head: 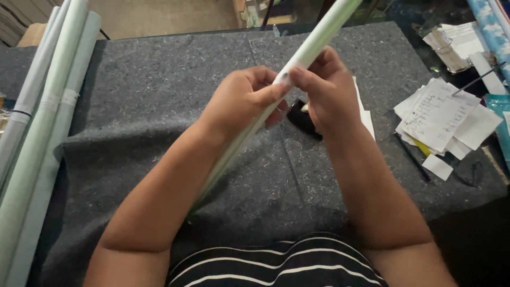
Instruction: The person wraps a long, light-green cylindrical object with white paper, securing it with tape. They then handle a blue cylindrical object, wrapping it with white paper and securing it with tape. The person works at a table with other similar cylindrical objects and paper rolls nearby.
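I am holding a long pale green roll (297, 61) tight in my left hand (241, 101) and right hand (326, 90), both grips closed around it, over the middle of the grey desk (159, 106).

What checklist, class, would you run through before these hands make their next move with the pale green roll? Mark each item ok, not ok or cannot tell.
1. Both hands on the roll: ok. The left hand and the right hand grip it side by side.
2. Roll clear of the grey felt: ok at the hands; its near end is hidden behind the left arm, cannot tell.
3. Roll wound tight: ok where visible.
4. Spare rolls out of the way: ok, they lie at the left edge.
5. Papers clear of the roll: ok, they lie to the right.
6. Dark object under the right hand: cannot tell what it is.
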